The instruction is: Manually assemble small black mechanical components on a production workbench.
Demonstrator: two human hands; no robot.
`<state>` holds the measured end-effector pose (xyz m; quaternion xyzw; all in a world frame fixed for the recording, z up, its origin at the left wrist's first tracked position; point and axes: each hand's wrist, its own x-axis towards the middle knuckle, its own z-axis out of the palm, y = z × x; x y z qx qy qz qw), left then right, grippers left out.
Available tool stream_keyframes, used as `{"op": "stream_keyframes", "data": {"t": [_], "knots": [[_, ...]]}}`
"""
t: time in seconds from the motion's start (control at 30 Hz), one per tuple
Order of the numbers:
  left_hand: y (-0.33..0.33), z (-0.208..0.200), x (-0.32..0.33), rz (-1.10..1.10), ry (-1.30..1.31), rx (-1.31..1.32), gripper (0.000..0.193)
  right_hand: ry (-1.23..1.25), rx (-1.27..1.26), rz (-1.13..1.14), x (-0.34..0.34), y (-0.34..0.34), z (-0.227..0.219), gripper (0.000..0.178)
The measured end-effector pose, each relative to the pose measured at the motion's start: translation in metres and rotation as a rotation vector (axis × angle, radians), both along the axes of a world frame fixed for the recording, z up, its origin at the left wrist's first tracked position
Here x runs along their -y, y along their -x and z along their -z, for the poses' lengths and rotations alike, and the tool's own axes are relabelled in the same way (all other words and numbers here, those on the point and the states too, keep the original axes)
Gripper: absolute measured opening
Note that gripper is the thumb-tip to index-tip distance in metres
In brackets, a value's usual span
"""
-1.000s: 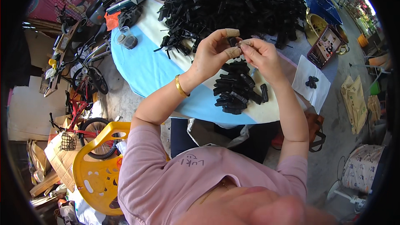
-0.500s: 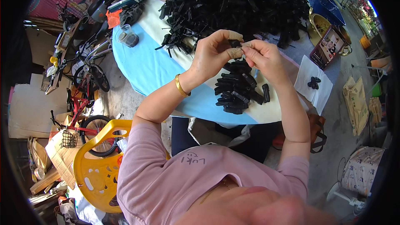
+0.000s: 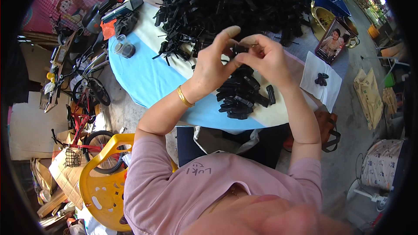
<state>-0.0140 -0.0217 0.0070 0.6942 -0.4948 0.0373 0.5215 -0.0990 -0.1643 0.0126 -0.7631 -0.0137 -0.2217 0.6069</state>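
The right hand [image 3: 271, 63] held a black part [image 3: 238, 49] in its fingers above the surface [image 3: 143, 76]; whether the left hand [image 3: 209, 68] gripped it too was unclear. Loose parts [image 3: 237, 98] lay nearer, a pile [image 3: 237, 11] beyond.

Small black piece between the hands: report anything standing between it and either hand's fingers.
Nothing visible does. The small black piece sits between the left hand and right hand; blur hides exact finger contact. The large black pile lies beyond, the smaller black heap nearer the body.
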Motion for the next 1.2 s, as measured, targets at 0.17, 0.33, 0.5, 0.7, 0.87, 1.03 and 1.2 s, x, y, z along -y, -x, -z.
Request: {"op": "stream_keyframes", "data": {"t": [0.17, 0.33, 0.5, 0.7, 0.87, 1.03, 1.2], "knots": [[-0.008, -0.011, -0.007, 0.263, -0.063, -0.309, 0.077, 0.034, -0.052, -0.033, 0.011, 0.003, -0.002, 0.017], [-0.026, -0.019, -0.017, 0.841, 0.010, -0.866, 0.085, -0.209, 0.025, -0.265, 0.027, 0.010, -0.010, 0.023], [-0.019, -0.013, -0.009, 0.795, 0.111, -1.063, 0.043, -0.127, 0.055, -0.175, 0.018, 0.007, -0.004, 0.023], [-0.017, -0.015, -0.009, 0.637, -0.040, -1.110, 0.023, -0.009, 0.114, -0.151, 0.015, 0.005, 0.001, 0.022], [-0.017, -0.010, -0.009, 0.579, -0.066, -1.075, 0.018, 0.054, 0.127, -0.158, 0.011, 0.001, 0.002, 0.020], [-0.016, -0.002, -0.008, 0.405, 0.039, -0.797, 0.015, -0.115, 0.071, -0.048, 0.008, 0.001, 0.004, 0.009], [-0.006, -0.003, -0.006, 0.249, 0.149, -0.587, 0.021, 0.075, 0.076, -0.027, -0.004, 0.000, 0.003, 0.010]]}}
